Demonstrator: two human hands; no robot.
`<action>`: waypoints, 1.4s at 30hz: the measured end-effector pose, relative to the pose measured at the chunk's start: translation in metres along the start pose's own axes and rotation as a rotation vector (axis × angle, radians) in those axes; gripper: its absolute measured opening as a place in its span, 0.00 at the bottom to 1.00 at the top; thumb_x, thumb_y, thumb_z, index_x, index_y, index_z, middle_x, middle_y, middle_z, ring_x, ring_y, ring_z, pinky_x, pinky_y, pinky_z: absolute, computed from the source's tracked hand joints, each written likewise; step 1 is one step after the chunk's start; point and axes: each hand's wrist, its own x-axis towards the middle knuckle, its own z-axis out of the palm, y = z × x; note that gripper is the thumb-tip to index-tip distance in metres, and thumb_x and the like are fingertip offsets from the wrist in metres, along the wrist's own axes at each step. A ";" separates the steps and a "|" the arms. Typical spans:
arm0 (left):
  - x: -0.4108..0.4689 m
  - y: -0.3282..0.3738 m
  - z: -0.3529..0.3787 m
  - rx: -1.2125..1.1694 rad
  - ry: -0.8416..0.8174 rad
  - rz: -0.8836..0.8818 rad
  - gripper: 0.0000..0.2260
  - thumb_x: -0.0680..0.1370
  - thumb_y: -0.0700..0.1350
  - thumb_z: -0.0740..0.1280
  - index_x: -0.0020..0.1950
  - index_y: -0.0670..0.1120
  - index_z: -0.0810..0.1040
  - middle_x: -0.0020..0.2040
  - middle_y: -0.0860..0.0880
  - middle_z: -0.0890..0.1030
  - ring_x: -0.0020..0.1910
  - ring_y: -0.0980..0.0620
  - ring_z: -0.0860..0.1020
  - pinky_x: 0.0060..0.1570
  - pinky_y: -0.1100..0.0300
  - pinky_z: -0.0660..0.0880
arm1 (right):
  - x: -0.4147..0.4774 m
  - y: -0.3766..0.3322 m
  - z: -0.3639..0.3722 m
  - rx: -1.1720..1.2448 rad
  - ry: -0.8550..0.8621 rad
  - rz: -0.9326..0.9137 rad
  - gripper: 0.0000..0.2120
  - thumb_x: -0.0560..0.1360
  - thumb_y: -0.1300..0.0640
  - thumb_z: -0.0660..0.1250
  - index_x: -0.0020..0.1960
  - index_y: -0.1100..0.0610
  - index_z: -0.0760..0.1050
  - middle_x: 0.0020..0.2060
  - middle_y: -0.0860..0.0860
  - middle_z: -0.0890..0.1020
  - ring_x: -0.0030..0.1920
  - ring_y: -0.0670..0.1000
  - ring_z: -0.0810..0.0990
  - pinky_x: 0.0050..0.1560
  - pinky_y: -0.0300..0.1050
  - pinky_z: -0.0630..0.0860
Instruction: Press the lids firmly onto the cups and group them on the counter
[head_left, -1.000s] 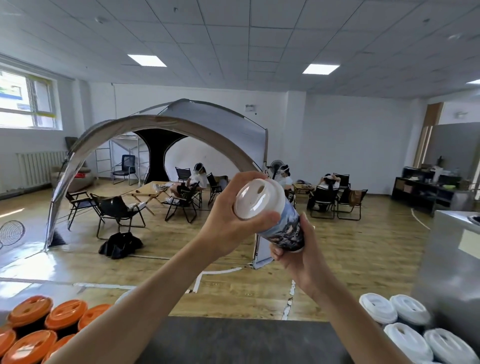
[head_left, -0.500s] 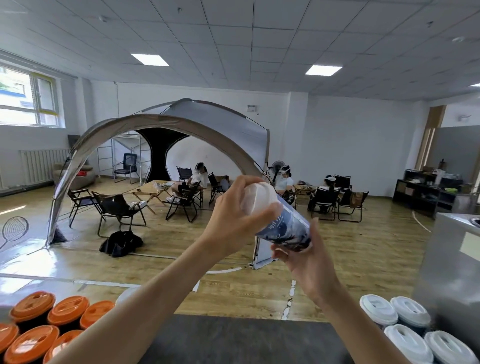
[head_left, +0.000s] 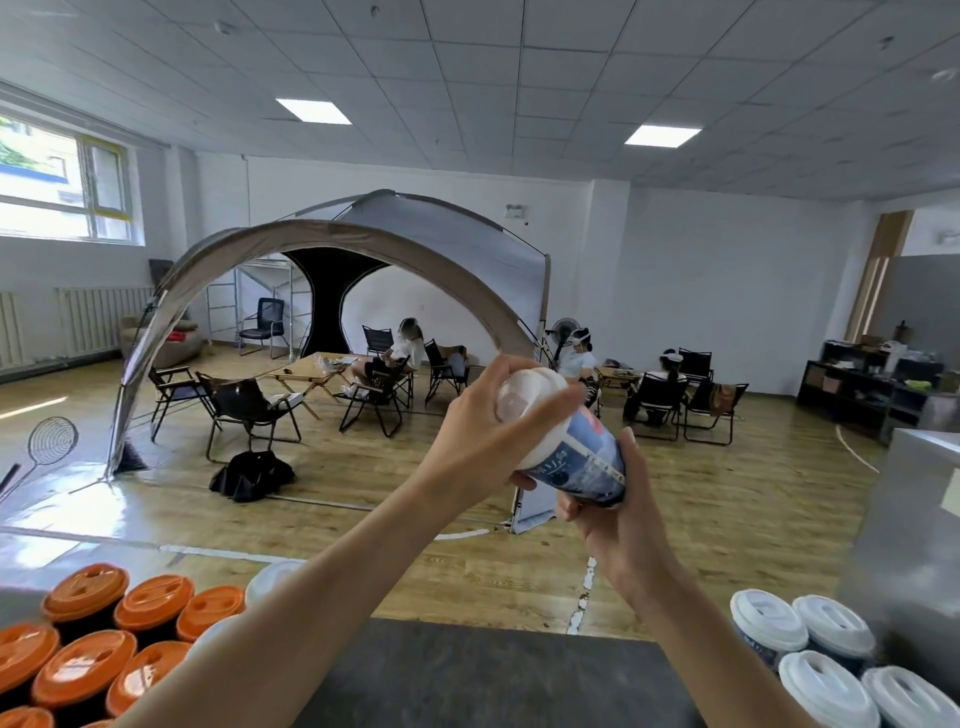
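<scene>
Above the counter (head_left: 467, 675), the left hand (head_left: 475, 436) is raised, its fingers curled over the white lid (head_left: 522, 402) of a tilted blue cup (head_left: 576, 460). The right hand (head_left: 621, 530) grips the cup's base from beneath.

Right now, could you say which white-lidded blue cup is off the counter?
The tilted cup between left hand and right hand; others stand on the dark counter.

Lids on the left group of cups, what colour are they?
Those lids are orange; the head view shows them clearly.
</scene>
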 end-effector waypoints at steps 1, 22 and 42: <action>0.001 0.001 -0.001 -0.022 0.007 -0.024 0.26 0.68 0.67 0.76 0.60 0.56 0.78 0.53 0.47 0.83 0.44 0.50 0.87 0.34 0.51 0.83 | 0.001 0.001 0.001 -0.005 0.019 -0.017 0.28 0.78 0.40 0.58 0.60 0.64 0.75 0.39 0.60 0.78 0.30 0.51 0.73 0.27 0.42 0.73; 0.010 0.014 0.008 -0.096 0.042 -0.209 0.22 0.73 0.62 0.75 0.61 0.54 0.79 0.57 0.47 0.81 0.44 0.48 0.87 0.32 0.52 0.83 | 0.002 0.009 0.001 0.028 0.086 -0.127 0.25 0.75 0.40 0.64 0.56 0.62 0.74 0.34 0.54 0.77 0.30 0.52 0.72 0.30 0.44 0.73; 0.019 0.002 0.014 -0.053 -0.080 -0.266 0.15 0.73 0.68 0.70 0.53 0.61 0.81 0.57 0.47 0.83 0.54 0.44 0.83 0.57 0.46 0.80 | 0.001 0.004 -0.018 -0.028 0.081 -0.157 0.22 0.78 0.42 0.57 0.54 0.61 0.76 0.36 0.59 0.84 0.32 0.53 0.82 0.31 0.41 0.74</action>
